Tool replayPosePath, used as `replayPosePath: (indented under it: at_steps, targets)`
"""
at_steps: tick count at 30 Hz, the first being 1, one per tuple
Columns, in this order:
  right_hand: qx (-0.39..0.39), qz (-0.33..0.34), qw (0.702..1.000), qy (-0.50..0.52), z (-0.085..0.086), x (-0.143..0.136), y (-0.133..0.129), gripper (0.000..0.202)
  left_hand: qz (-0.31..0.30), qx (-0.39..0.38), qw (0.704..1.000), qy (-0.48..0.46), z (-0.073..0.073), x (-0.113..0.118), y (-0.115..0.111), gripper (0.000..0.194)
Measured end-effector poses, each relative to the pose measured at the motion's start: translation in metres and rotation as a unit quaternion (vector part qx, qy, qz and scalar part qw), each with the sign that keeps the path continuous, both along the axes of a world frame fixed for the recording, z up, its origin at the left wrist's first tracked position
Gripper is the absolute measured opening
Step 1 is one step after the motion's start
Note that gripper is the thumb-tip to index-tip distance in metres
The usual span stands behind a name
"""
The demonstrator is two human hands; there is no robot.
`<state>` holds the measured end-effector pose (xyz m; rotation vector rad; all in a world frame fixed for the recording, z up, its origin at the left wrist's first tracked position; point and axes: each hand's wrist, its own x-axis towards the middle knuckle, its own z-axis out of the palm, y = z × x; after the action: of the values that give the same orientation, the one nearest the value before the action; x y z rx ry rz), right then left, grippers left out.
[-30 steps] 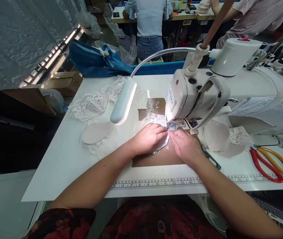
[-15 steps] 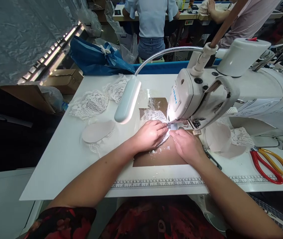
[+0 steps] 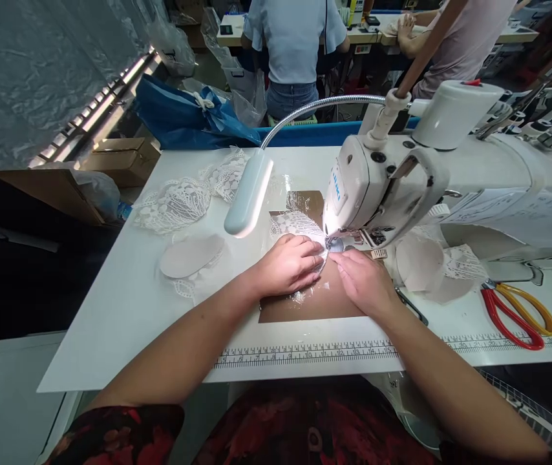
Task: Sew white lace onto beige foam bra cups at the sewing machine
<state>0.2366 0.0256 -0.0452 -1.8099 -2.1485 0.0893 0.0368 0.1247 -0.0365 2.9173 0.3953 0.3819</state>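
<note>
While on lace point(image 3: 299, 222), left hand point(image 3: 289, 263) with room before tabletop's front edge point(image 3: 315, 372)

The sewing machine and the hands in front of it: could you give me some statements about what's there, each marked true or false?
1. The left hand lies on white lace. True.
2. The right hand holds the scissors. False: they lie on the table, farther to the right.
3. A lamp on a curved metal neck hangs left of the sewing machine. True.
4. The ruler scale runs along the table's far edge. False: it runs along the near edge.
5. A pale oval piece lies on the table to the left of the left hand. True.
</note>
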Motion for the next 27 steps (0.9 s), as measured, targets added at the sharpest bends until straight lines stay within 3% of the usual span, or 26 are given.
replayPosePath:
  at_steps: [5,15,27]
  targets:
    - [-0.014,0.013,0.999,-0.027,0.000,-0.002,-0.001,0.041,-0.035,0.000,0.999,-0.002,-0.002,-0.001,0.003,0.030]
    - [-0.030,-0.009,0.999,-0.031,0.001,-0.004,0.000,0.041,-0.037,-0.028,0.998,-0.030,-0.004,-0.002,0.008,0.030]
    - [-0.013,0.049,0.998,-0.038,-0.004,-0.003,-0.002,0.041,-0.033,-0.032,0.998,-0.038,-0.006,-0.004,0.011,0.033]
